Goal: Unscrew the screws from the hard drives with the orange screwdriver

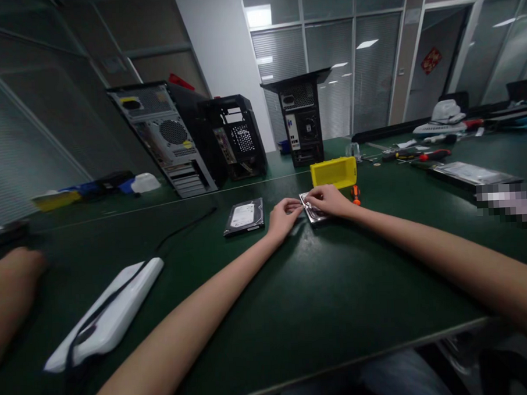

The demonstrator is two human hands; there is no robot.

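Both my arms reach out over a dark green table (329, 299). My left hand (283, 216) and my right hand (329, 199) meet on an opened silver hard drive (313, 211) that lies flat on the table. The fingers of both hands are curled and pinch at its top edge. A second hard drive (244, 216), black with a white label, lies just left of my left hand. A small orange-handled screwdriver (355, 194) rests to the right of my right hand.
A yellow parts bin (333, 172) stands behind the drive. Three computer towers (169, 137) (238, 134) (302, 119) stand at the back. A white power strip (109, 315) with a black cable lies near left. Another person's arm (8, 299) rests at the left edge. Tools and a flat drive (472, 174) lie far right.
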